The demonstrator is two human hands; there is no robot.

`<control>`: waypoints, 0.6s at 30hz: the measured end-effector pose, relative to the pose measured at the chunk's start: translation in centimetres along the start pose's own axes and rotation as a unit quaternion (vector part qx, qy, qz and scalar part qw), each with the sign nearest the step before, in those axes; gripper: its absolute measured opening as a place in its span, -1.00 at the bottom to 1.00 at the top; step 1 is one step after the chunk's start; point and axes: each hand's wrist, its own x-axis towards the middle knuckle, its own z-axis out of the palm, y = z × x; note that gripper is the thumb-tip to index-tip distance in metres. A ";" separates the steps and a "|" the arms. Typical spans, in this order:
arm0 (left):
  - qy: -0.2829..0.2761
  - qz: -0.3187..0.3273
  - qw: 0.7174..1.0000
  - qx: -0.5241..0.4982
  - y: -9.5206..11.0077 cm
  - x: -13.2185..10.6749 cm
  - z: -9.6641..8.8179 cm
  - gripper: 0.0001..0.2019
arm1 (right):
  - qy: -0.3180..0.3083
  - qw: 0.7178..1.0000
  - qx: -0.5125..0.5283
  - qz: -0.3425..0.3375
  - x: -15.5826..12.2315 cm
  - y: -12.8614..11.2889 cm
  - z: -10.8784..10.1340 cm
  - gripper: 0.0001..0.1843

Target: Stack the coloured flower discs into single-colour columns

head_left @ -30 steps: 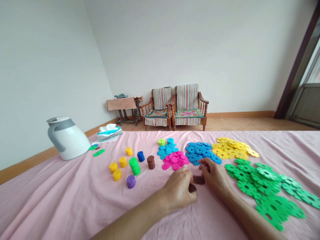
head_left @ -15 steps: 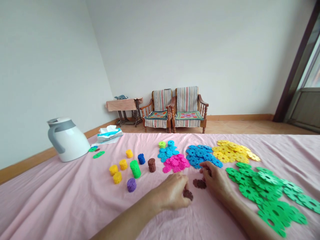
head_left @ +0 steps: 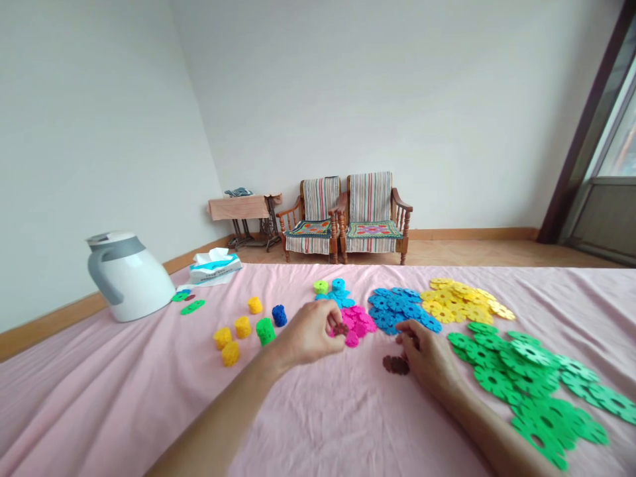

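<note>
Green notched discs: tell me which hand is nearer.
Right. The right hand is just left of the green notched discs, apart from them; the left hand is farther left, near the pink discs.

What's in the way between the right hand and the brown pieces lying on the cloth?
Nothing that I can see. The right hand is right beside the brown pieces, and the blue pile lies beyond them, not between.

Above the pink cloth (head_left: 328, 424) I see a left hand (head_left: 311, 334) and right hand (head_left: 424, 348), both bare, on uncovered forearms (head_left: 228, 417) narrowing toward the wrists (head_left: 282, 352).
</note>
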 end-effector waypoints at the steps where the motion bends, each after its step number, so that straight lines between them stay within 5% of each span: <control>1: 0.013 -0.009 1.000 0.011 -0.6 0.1 -1.0 -0.89 | -0.002 1.000 0.001 0.004 0.0 0.0 0.0 -0.69; 7: 0.057 -0.052 0.993 0.084 -3.6 0.1 -5.0 -0.88 | -0.002 1.000 -0.015 0.009 0.0 -0.2 -0.3 -0.68; 18: -0.007 -0.068 0.985 0.159 -5.8 0.5 -4.5 -0.86 | -0.003 1.000 -0.023 0.012 0.0 -0.3 -0.5 -0.68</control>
